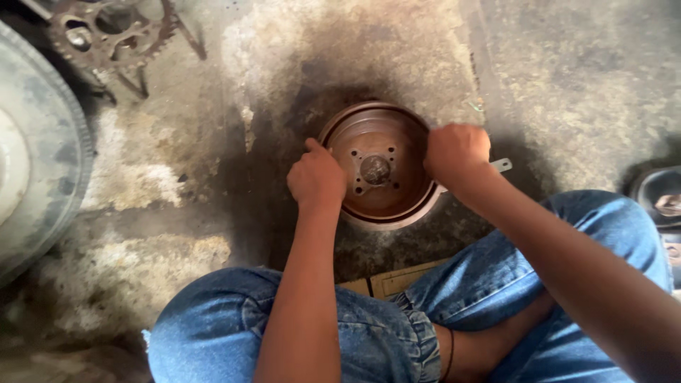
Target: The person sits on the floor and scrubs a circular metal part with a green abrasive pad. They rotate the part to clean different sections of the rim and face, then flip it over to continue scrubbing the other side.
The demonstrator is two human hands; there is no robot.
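At far left a large wheel (pixel 32 152) is cut off by the frame, a rusty sprocket (pixel 110 32) above it; my left hand (pixel 317 179) is fisted on the rim of the rusty brake drum (pixel 379 167) on the stained floor (pixel 163 170); my right hand (pixel 456 152) is closed round a tool (pixel 501 165), mostly hidden; only its metal tip shows.
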